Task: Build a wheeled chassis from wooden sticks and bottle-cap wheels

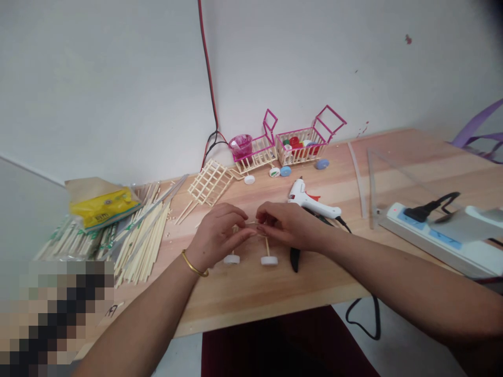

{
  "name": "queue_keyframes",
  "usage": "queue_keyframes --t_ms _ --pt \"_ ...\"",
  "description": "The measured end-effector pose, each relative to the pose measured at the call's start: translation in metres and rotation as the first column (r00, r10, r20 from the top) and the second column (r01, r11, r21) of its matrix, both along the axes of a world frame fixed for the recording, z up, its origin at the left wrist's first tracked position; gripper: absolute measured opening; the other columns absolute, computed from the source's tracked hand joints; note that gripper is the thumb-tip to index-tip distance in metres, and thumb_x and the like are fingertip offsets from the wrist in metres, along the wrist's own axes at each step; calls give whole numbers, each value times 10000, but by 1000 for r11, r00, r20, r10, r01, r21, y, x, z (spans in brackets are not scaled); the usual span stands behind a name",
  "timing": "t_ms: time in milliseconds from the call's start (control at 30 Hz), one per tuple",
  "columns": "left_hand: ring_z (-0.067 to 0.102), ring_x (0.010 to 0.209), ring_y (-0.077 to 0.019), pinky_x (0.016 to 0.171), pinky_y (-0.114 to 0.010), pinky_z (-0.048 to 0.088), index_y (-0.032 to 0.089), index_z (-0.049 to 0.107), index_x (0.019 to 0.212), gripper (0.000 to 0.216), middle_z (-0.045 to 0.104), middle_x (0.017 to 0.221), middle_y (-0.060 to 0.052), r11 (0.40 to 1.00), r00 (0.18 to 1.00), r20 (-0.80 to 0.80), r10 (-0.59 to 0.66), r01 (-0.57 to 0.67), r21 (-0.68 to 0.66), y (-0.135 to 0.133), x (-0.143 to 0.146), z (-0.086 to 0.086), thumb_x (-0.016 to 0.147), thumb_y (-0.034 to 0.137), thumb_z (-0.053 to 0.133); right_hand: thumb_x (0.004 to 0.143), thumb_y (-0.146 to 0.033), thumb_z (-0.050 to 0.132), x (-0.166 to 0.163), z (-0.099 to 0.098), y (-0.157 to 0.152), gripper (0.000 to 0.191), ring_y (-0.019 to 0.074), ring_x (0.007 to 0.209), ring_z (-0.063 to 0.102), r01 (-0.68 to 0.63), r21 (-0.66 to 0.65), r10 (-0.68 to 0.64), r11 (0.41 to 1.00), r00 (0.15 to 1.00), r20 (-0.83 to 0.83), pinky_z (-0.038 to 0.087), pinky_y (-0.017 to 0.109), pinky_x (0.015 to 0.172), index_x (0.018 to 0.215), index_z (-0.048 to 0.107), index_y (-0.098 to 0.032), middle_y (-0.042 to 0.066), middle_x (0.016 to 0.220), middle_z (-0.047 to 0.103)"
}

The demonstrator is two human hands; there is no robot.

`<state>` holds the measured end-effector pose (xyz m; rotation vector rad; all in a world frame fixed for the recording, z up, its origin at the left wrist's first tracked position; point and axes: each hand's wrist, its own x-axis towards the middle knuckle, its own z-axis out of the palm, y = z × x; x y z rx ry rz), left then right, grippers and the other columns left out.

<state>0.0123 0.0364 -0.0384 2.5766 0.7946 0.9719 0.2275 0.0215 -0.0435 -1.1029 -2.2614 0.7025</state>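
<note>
My left hand (218,233) and my right hand (288,224) meet over the middle of the wooden table (251,293). Both pinch a small frame of thin wooden sticks (251,224) between their fingertips. Two sticks hang down from it, each ending in a white bottle cap (269,260), (231,258) that rests on the table like a wheel. A gold bangle circles my left wrist. The fingers hide most of the frame.
A white glue gun (310,201) lies just behind my right hand, its black cord running off the front edge. A pile of wooden sticks (137,235) and a yellow packet (104,204) lie left. Two pink-trimmed stick carts (301,144), a stick lattice (210,182) and a power strip (432,235) stand farther back and to the right.
</note>
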Motion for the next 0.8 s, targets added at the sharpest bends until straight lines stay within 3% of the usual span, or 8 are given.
queue_keyframes --t_ms 367,600,800 --pt "571 726 -145 689 -297 469 162 613 739 109 632 739 -44 999 996 75 37 -39 25 -1 0 2 816 236 635 874 -252 518 1 1 1 90 132 703 562 12 42 -12 999 1000 13 407 249 632 914 530 -172 28 796 631" --pt "565 719 -141 739 -321 474 168 606 722 130 629 724 -33 997 997 63 49 -53 52 -1 0 1 831 238 617 866 -226 525 0 5 0 65 131 689 543 27 75 -30 997 999 33 392 251 638 848 551 -169 22 769 622" --pt "556 703 -139 672 -299 462 166 607 736 121 617 714 -34 998 997 67 46 -49 48 -1 1 2 833 239 615 873 -254 528 1 3 0 86 128 678 529 28 90 -30 996 999 26 385 250 632 836 549 -179 13 751 613"
